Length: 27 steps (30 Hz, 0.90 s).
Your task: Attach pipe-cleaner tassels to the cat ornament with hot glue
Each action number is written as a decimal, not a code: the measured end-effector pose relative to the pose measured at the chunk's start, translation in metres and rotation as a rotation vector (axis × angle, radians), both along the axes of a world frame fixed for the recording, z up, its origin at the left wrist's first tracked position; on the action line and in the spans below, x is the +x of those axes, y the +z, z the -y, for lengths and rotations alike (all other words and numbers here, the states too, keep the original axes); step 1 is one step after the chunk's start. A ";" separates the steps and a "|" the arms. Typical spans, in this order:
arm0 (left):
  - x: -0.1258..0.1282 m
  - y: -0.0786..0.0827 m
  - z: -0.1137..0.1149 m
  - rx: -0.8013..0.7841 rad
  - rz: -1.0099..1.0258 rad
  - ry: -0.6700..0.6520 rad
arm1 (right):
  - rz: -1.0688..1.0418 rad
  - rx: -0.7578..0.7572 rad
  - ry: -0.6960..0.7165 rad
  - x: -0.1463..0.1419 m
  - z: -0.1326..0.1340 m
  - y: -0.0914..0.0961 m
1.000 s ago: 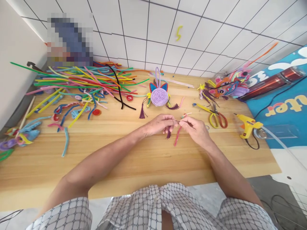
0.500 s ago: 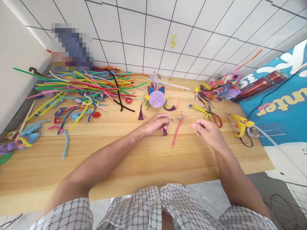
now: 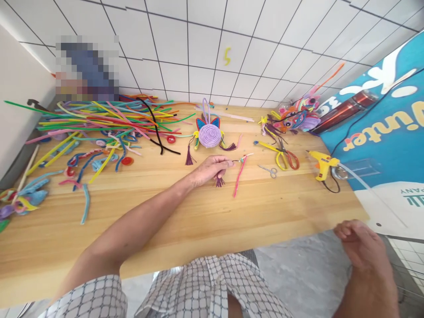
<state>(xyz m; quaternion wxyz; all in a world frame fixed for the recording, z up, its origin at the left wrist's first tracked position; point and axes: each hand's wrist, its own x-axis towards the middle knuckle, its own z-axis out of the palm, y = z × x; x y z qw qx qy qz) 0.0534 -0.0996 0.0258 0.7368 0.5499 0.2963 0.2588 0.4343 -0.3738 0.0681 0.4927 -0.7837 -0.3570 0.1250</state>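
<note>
My left hand (image 3: 212, 169) pinches a dark purple tassel (image 3: 219, 182) above the tabletop. The tassel's threads hang below the fingers, and a thin dark loop sticks out past the fingertips. Just right of it lies a pink pipe cleaner piece (image 3: 237, 180) with a small pale and green bit at its top. Beyond the hand rests a coiled lilac ornament (image 3: 209, 135) with blue and red ears, a hanging loop and two purple tassels. My right hand (image 3: 361, 240) is over the table's front right edge, its fingers curled; whatever they hold, if anything, is hidden.
Small scissors (image 3: 272, 172) lie right of the pink piece. Behind them are orange-handled scissors (image 3: 292, 160) and a yellow-handled tool (image 3: 281, 160). A yellow glue gun (image 3: 324, 165) stands farther right. Piled pipe cleaners (image 3: 109, 117) cover the back left. A finished colourful ornament (image 3: 294, 120) sits back right.
My right hand has swung away from the table's middle, down and right to the front edge, uncovering the small scissors. My left hand still holds the tassel. The view has shifted slightly.
</note>
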 end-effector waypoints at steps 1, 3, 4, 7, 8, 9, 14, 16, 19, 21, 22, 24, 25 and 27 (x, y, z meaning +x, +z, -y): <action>0.001 -0.001 0.001 -0.001 0.003 0.005 | 0.112 0.042 -0.152 0.006 0.011 -0.006; 0.002 -0.003 0.001 -0.027 0.023 -0.003 | 0.295 0.166 -0.399 0.010 0.025 -0.019; 0.003 -0.004 0.001 -0.044 0.041 -0.013 | 0.338 0.221 -0.452 0.007 0.026 -0.024; 0.005 -0.010 0.000 -0.069 0.098 -0.024 | 0.322 0.238 -0.379 -0.017 0.004 -0.028; 0.005 -0.011 0.000 -0.075 0.110 -0.017 | 0.295 0.199 -0.307 -0.030 -0.010 -0.026; 0.005 -0.011 -0.001 -0.087 0.117 -0.012 | 0.262 0.157 -0.227 -0.045 -0.026 -0.024; 0.004 -0.009 0.001 -0.109 0.109 -0.030 | 0.099 0.018 0.419 -0.123 -0.119 -0.010; 0.004 -0.007 0.001 -0.051 0.100 -0.026 | 0.060 -0.048 0.626 -0.145 -0.151 -0.010; 0.003 -0.005 0.000 -0.012 0.085 -0.031 | -0.025 -0.130 0.793 -0.164 -0.186 -0.016; 0.003 -0.005 -0.002 -0.019 0.091 -0.042 | -0.068 -0.139 0.849 -0.168 -0.200 -0.021; 0.003 -0.005 -0.003 -0.021 0.095 -0.051 | -0.078 -0.131 0.862 -0.168 -0.203 -0.022; 0.003 -0.006 -0.004 -0.015 0.096 -0.064 | -0.060 -0.107 0.854 -0.167 -0.206 -0.024; 0.003 -0.006 -0.004 -0.014 0.093 -0.061 | -0.033 -0.094 0.842 -0.167 -0.206 -0.024; 0.003 -0.006 -0.002 -0.025 0.084 -0.048 | 0.046 -0.076 0.828 -0.167 -0.204 -0.022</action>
